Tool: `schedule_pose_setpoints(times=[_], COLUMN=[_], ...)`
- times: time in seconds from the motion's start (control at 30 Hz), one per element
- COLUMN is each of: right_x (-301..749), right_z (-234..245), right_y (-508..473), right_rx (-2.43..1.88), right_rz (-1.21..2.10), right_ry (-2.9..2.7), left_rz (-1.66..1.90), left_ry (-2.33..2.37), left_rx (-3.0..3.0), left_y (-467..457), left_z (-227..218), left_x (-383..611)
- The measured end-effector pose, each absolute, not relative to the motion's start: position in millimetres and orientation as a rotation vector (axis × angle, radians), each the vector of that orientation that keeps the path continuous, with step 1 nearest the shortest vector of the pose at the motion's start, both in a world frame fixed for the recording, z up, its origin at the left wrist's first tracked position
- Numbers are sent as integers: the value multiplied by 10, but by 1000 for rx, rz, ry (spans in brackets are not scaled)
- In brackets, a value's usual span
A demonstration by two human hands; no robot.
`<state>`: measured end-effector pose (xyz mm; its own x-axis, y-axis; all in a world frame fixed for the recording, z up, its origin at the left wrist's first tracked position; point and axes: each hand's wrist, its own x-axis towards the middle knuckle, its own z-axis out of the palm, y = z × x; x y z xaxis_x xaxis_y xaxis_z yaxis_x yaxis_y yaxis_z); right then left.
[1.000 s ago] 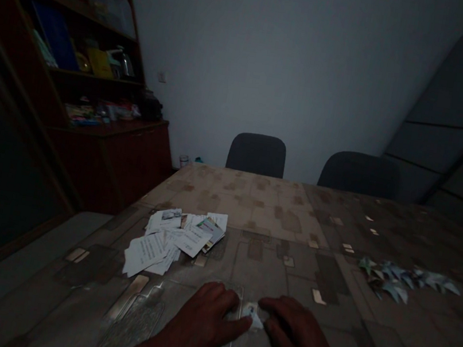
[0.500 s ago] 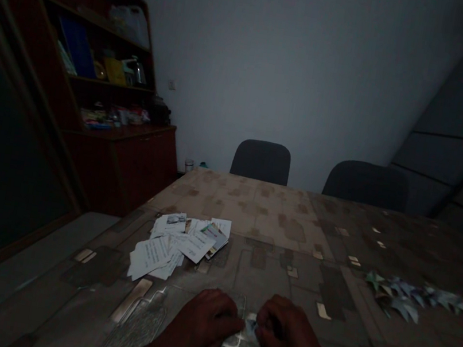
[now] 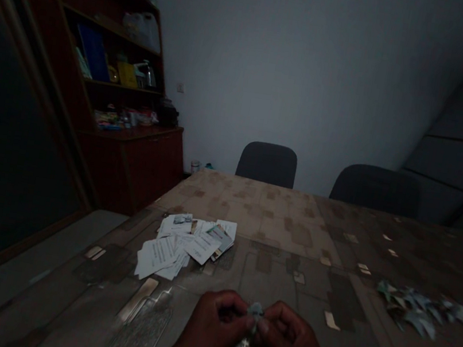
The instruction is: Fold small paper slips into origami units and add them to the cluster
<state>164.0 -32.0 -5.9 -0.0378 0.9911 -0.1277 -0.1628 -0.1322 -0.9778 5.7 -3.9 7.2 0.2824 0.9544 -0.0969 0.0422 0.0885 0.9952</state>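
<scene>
Between my two hands is a small folded piece of pale paper [image 3: 255, 309], its finer shape too dim to make out. My left hand [image 3: 217, 325] pinches its left side between thumb and forefinger. From the other side my right hand [image 3: 286, 335] grips it the same way, with the thumbs almost meeting. A loose pile of printed paper cards [image 3: 162, 255] lies on the table to the left, beyond my left hand. Off to the right sits a cluster of small folded paper pieces [image 3: 422, 312], pale with some green.
A patterned cloth covers the table [image 3: 249, 199]. Two dark chairs, one in the middle [image 3: 268, 163] and one at the right [image 3: 377, 188], stand behind its far edge. At the left is a red-brown cabinet [image 3: 150, 164] with loaded shelves.
My hands have come closer together and turned upward, thumbs toward me, with the paper lifted between them. The view has shifted slightly left.
</scene>
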Motion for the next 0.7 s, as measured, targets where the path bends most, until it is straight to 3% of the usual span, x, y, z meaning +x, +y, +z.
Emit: schedule_pose_setpoints(times=[0.37, 0.7], right_x=[1726, 1727], right_z=[89, 25], right_y=[-297, -304], right_rx=[-1240, -1261], right_rz=[677, 567], right_ry=[-1840, -1949], left_rz=[878, 815], left_ry=[1109, 1159], left_rx=[1696, 1762], left_y=[-56, -117], left_z=[5, -112], left_x=[2, 8])
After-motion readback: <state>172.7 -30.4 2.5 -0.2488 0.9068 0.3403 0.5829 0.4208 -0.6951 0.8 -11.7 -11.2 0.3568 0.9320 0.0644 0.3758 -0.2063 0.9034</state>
